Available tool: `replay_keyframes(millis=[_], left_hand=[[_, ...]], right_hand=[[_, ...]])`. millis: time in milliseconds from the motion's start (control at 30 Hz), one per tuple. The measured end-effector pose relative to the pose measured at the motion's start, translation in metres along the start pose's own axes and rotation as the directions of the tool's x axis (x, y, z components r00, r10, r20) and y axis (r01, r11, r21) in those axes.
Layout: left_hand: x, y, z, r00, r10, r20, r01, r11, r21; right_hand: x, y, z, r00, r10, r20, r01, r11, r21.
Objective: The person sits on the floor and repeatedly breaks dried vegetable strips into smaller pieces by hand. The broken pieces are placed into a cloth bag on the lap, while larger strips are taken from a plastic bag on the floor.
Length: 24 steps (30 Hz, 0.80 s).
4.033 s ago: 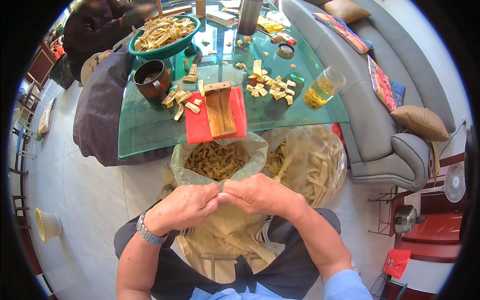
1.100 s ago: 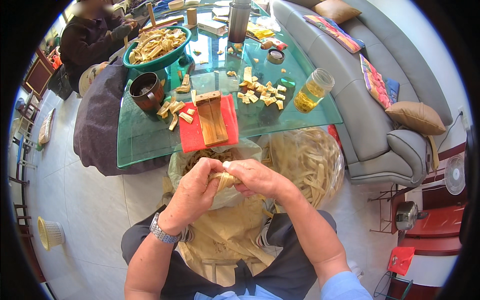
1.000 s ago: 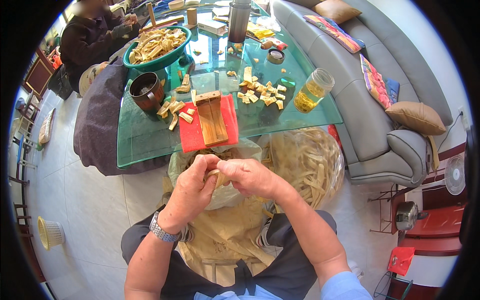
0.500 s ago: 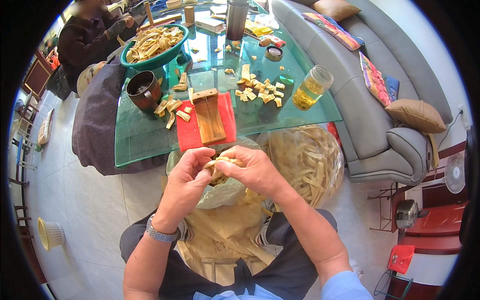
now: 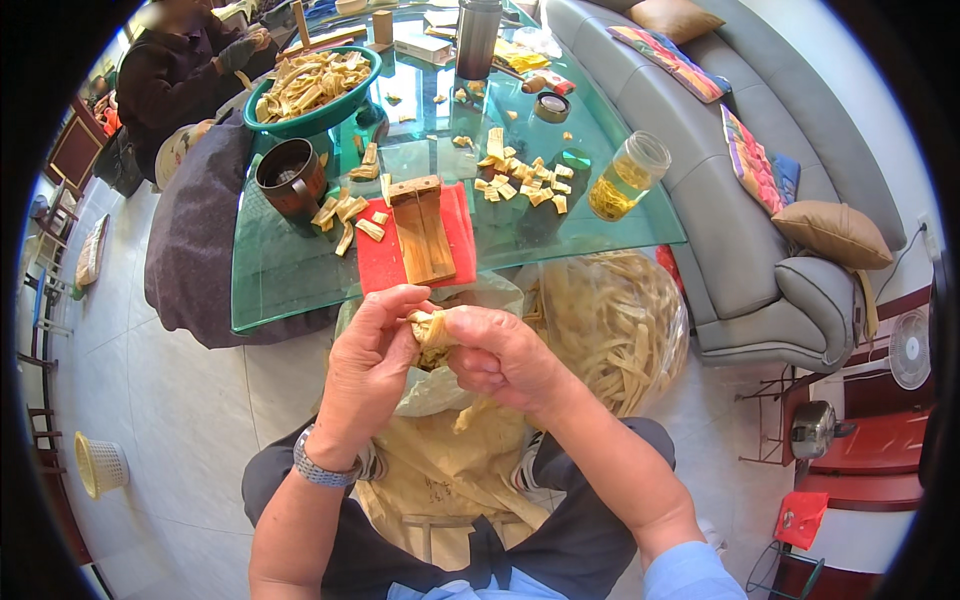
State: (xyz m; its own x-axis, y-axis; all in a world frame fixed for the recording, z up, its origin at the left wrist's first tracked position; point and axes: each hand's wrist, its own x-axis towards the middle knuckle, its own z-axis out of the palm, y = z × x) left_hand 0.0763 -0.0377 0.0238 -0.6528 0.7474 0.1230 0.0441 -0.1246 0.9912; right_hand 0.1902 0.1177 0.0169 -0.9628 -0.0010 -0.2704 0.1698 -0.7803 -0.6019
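Note:
A pale yellow strip [image 5: 430, 328], which looks like dried root or bark, is bent between my two hands above an open bag. My left hand [image 5: 372, 342] pinches one side with thumb and forefinger. My right hand [image 5: 508, 352] has its thumb and forefinger on the other side, its remaining fingers curled. Beyond my hands, a wooden board with a raised crosspiece [image 5: 422, 235] lies on a red cloth [image 5: 462, 232] at the glass table's near edge. Below them, the whitish bag [image 5: 408, 402] holds similar pieces, partly hidden by my hands.
Cut pieces [image 5: 522, 183] lie on the glass table [image 5: 330, 268], beside a jar of yellow liquid [image 5: 628, 178]. A dark mug [image 5: 290, 177] and heaped green basin [image 5: 318, 122] stand left. A clear bag of strips [image 5: 625, 325] rests right. Another person [image 5: 175, 85] sits far left.
The strip has gone from lying lengthwise between my fingertips to being folded or bunched. My right hand has turned and its fingers have curled in. My left hand has hardly moved.

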Motion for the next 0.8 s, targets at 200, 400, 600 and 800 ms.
replay_keyframes(millis=[200, 400, 600, 800], left_hand=[[-0.003, -0.008, -0.013, 0.993, -0.111, -0.049, 0.112, 0.994, 0.016], [-0.003, -0.007, -0.010, 0.983, -0.185, -0.011, 0.185, 0.981, -0.058], [-0.003, 0.005, 0.003, 0.979, -0.205, 0.022, 0.206, 0.973, -0.107], [-0.001, 0.002, -0.004, 0.975, -0.217, -0.042, 0.217, 0.976, -0.002]], right_hand=[[0.002, -0.001, 0.003, 0.988, -0.154, -0.018, 0.143, 0.950, -0.279], [0.003, -0.003, 0.005, 0.967, -0.254, -0.026, 0.215, 0.865, -0.454], [0.006, -0.001, -0.005, 0.946, -0.321, -0.036, 0.238, 0.767, -0.596], [0.004, -0.001, -0.002, 0.918, -0.392, -0.056, 0.237, 0.658, -0.715]])
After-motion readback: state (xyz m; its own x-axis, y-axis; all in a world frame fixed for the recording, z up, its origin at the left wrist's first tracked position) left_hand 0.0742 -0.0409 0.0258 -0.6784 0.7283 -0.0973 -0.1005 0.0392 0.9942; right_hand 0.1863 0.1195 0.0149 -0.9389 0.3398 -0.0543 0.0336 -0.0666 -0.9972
